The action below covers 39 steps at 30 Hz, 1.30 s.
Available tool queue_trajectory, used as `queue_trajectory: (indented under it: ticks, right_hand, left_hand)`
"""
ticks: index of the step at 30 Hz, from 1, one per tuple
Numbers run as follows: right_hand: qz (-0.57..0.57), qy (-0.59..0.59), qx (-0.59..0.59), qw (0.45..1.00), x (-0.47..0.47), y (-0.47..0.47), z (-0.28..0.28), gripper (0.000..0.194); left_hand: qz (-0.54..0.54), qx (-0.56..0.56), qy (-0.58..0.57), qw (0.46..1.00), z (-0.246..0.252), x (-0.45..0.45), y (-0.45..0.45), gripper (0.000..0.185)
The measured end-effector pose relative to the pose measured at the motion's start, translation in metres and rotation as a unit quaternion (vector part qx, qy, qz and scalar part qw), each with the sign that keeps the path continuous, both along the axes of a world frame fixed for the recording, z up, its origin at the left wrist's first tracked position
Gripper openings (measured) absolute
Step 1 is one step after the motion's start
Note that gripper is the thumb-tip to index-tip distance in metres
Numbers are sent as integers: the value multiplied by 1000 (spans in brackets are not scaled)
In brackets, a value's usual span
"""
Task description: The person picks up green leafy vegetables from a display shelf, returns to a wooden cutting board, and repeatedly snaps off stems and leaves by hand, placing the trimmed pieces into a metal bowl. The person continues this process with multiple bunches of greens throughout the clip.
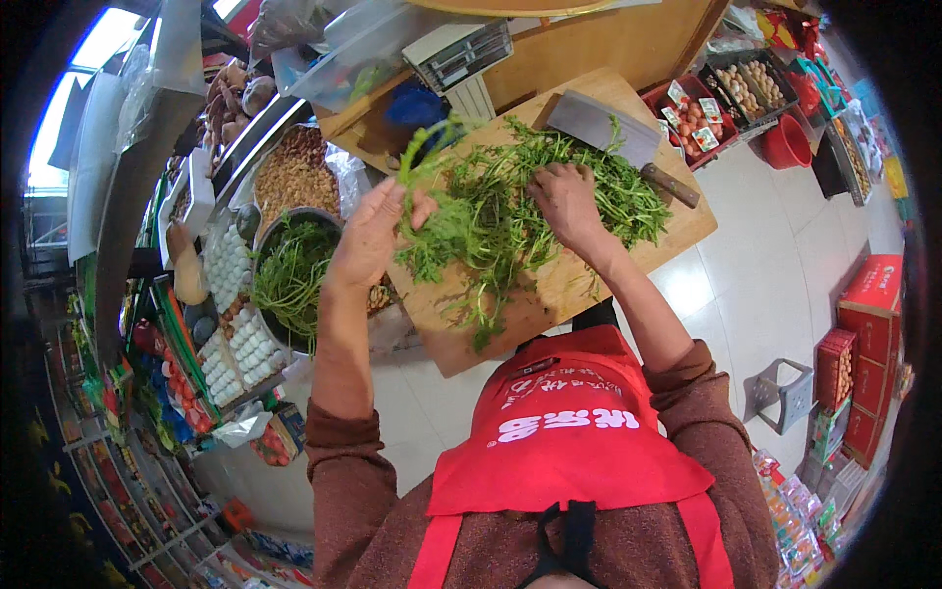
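A heap of leafy greens (508,199) lies spread over a wooden board (456,339) in front of me. My left hand (379,228) is raised at the board's left edge, with a leafy sprig (419,158) held between thumb and fingers. My right hand (565,199) rests on the heap, fingers curled into the stems; whether it grips any is hidden. Behind the heap lies a cleaver, its wide blade (600,125) flat on the board and its wooden handle (670,185) towards the right edge. Left of my left forearm, a dark round container (278,232) holds more greens.
Trays of pale eggs (254,346) and a heap of small brown dried goods (298,173) stand at the left. Red and black crates (717,147), a red bucket (787,143), a grey stool (784,397) and red boxes (868,324) stand at the right.
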State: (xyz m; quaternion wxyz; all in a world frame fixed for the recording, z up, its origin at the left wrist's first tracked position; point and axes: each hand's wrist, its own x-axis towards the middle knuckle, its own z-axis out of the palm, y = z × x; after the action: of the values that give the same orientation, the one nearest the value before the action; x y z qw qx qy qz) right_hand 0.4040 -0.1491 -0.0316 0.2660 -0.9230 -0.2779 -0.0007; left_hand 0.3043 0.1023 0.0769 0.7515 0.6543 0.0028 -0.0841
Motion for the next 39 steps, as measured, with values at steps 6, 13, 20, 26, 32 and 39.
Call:
queue_trajectory:
  ticks: [6, 13, 20, 26, 32, 39]
  right_hand:
    - [150, 123, 290, 937, -43, 49, -2, 51]
    - [191, 84, 11, 978, -58, 52, -40, 27]
    - [56, 145, 89, 984, -45, -3, -78, 17]
    - [-11, 344, 216, 914, -41, -15, -78, 27]
    - [5, 429, 298, 853, -42, -21, -65, 28]
    - [62, 439, 362, 820, -47, -7, -30, 27]
  left_hand:
    - [12, -85, -14, 996, 27, 4, 6, 25]
    - [53, -171, -87, 980, 66, -21, 52, 30]
    - [165, 394, 33, 904, 99, -95, 166, 23]
    - [-142, 785, 88, 596, -16, -140, 226, 23]
    - [-3, 907, 79, 413, -81, -155, 170, 27]
    - [103, 576, -70, 808, -84, -71, -47, 30]
